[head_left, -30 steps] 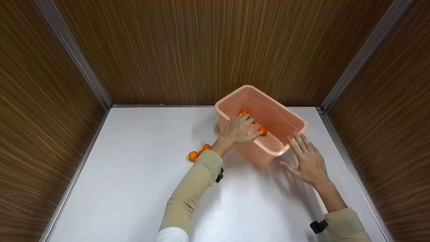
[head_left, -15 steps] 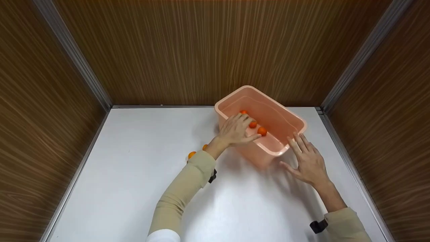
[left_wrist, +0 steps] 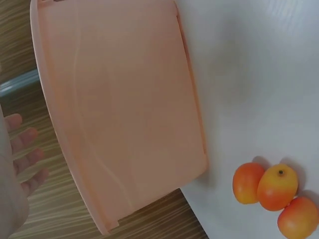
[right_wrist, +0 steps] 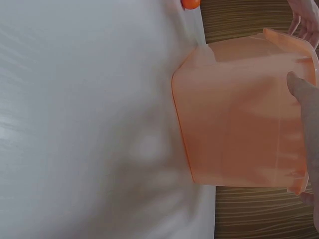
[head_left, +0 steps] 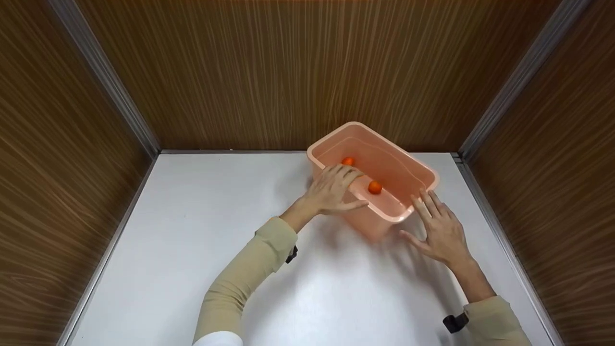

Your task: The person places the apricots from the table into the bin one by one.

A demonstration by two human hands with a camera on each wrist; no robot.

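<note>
Head view shows a peach plastic tub (head_left: 384, 211) standing at the far right of the white table (head_left: 192, 250), close to the wooden back wall (head_left: 288, 72) and turned at an angle. The left hand (head_left: 331, 190) rests over the tub's near-left rim with relaxed, nearly straight fingers and holds nothing; the right hand (head_left: 439, 230) lies flat and spread against the tub's near-right corner, fingertips touching the rim, also gripping nothing. Two small orange fruits (head_left: 375, 187) show inside the tub, one near the left hand and one farther back by the wall of the tub. The left wrist view shows three more fruits on the table (left_wrist: 271, 191), touching one another, just beside the tub's outer wall. Judging by its thin, slightly translucent walls, the tub looks light and a little flexible, smooth enough to slide on the table when pushed, so a steady hold would likely be at the rolled rim, on opposite sides. The fruits look small, round and firm-skinned, prone to rolling, and best pinched singly between thumb and fingertips.
</note>
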